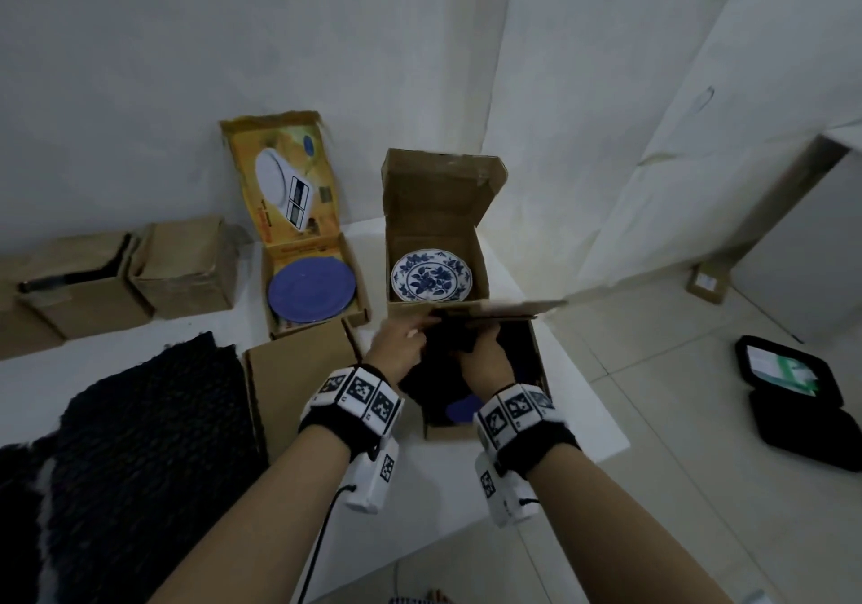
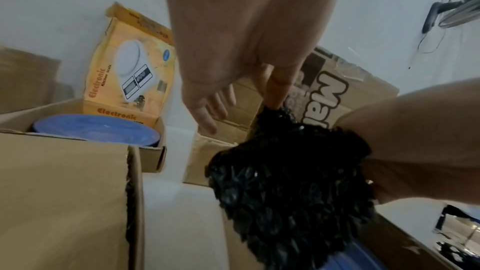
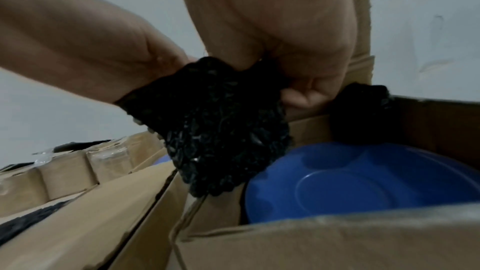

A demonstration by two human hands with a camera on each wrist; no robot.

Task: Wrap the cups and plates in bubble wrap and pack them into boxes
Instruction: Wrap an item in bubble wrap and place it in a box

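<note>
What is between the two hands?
A bunched piece of black bubble wrap: the left hand and right hand both grip it above the blue plate, clearest in the wrist views.

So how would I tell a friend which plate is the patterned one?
Start at the white table and look to its far edge by the wall, where two open boxes stand side by side. The patterned plate lies in the right-hand plain brown box. Its white face has blue flowers, while the plate in the yellow box is plain blue.
</note>
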